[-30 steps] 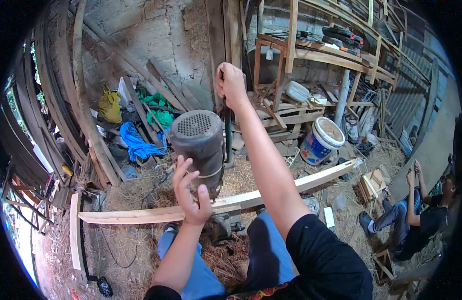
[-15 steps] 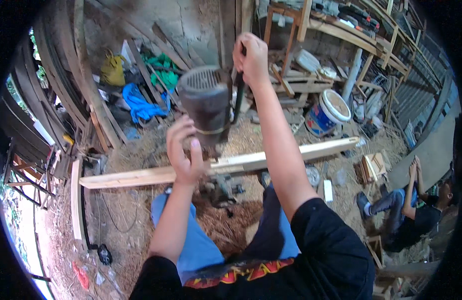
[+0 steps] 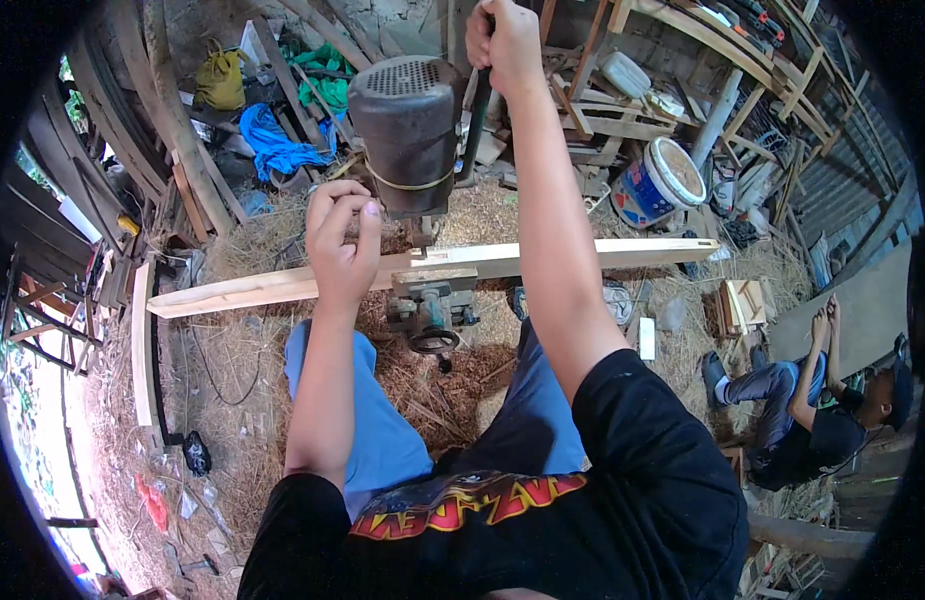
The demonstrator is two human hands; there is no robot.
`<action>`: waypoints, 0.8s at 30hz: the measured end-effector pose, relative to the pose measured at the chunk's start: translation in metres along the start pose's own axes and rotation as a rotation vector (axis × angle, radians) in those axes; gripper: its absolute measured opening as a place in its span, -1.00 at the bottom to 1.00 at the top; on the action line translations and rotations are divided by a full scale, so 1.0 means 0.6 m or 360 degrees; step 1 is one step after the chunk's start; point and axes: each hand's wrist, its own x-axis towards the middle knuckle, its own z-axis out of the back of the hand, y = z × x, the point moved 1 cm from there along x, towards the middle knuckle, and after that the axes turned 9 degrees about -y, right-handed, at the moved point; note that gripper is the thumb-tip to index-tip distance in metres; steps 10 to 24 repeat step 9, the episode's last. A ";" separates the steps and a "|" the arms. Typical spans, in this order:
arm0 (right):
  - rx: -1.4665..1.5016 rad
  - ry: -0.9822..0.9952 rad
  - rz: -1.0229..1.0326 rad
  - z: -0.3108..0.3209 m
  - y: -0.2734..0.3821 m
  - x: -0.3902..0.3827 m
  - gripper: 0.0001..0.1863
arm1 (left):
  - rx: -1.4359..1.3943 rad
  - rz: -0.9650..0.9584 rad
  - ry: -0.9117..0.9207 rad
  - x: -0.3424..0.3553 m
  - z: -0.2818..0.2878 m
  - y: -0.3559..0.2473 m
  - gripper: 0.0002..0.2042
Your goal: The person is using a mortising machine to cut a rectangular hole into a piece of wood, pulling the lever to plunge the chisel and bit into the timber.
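A dark, mortiser-like machine with a vented motor housing (image 3: 404,135) stands in front of me, a thin yellowish band around its lower part. My right hand (image 3: 507,50) is closed on the top of its black lever (image 3: 474,125). Beside the housing's left side is my left hand (image 3: 344,240), fingers loosely bent and thumb apart, with nothing visible in it. Below the motor a long pale wooden beam (image 3: 602,254) lies crosswise, partly hidden behind both forearms. A vise-like clamp (image 3: 432,305) with a round handwheel (image 3: 434,341) sits at the beam's near side, between my knees.
A white-and-blue bucket (image 3: 642,195) stands at right, near scrap wood. Another person (image 3: 817,410) sits at far right. A blue cloth (image 3: 277,140) and yellow bag (image 3: 220,80) lie at back left. Another board (image 3: 143,345) stands at left; straw and shavings cover the floor.
The whole scene sits higher in the picture as the view has shifted. My left hand has moved slightly left beside the motor. My right hand still grips the lever.
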 end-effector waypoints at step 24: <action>0.0009 0.0036 0.0034 0.015 -0.005 -0.033 -0.62 | -0.0121 0.0175 -0.0180 -0.003 -0.001 0.032 -0.89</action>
